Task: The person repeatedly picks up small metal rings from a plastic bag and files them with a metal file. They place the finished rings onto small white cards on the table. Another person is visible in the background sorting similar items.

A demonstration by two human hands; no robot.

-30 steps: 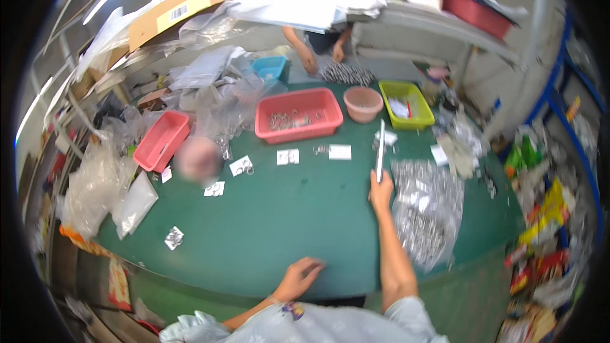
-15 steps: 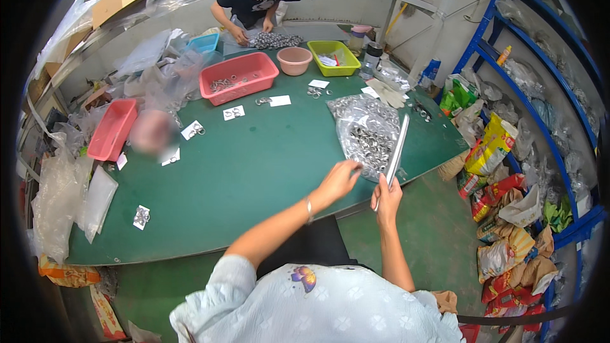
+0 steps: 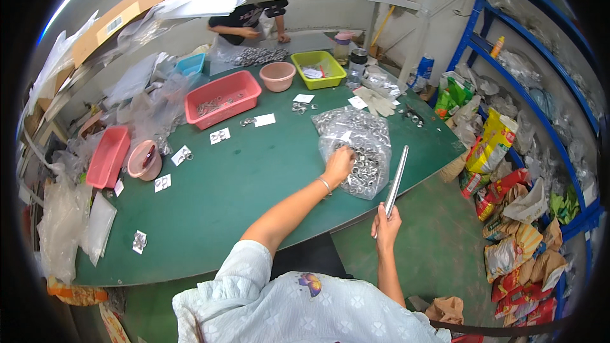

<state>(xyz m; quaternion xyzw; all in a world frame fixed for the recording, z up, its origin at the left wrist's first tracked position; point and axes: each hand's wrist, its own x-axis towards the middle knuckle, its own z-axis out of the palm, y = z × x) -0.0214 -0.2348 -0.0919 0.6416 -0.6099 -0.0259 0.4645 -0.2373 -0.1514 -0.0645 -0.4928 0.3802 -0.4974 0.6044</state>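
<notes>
A clear plastic bag (image 3: 330, 124) full of small metal rings (image 3: 367, 168) lies open at the right side of the green table. My left hand (image 3: 340, 162) is at the bag's mouth, fingers curled down among the rings; whatever they pinch is hidden. Just off the table's front edge, my right hand (image 3: 386, 222) grips a long, slender silver metal rod (image 3: 398, 178). The rod points up and away, its top beside the bag's right edge.
Ring groups on white cards (image 3: 220, 136) dot the green table (image 3: 254, 178). Along its back stand a red basin (image 3: 222, 100), pink bowl (image 3: 277, 77) and lime basket (image 3: 318, 70). Left are another red basin (image 3: 108, 157) and pink bucket (image 3: 145, 160). Blue shelving (image 3: 467, 41) stands right; a co-worker sits opposite.
My left hand has moved from in front of the bag into its rings. My right hand keeps the rod, now slightly lower in view. The whole view has shifted a little.
</notes>
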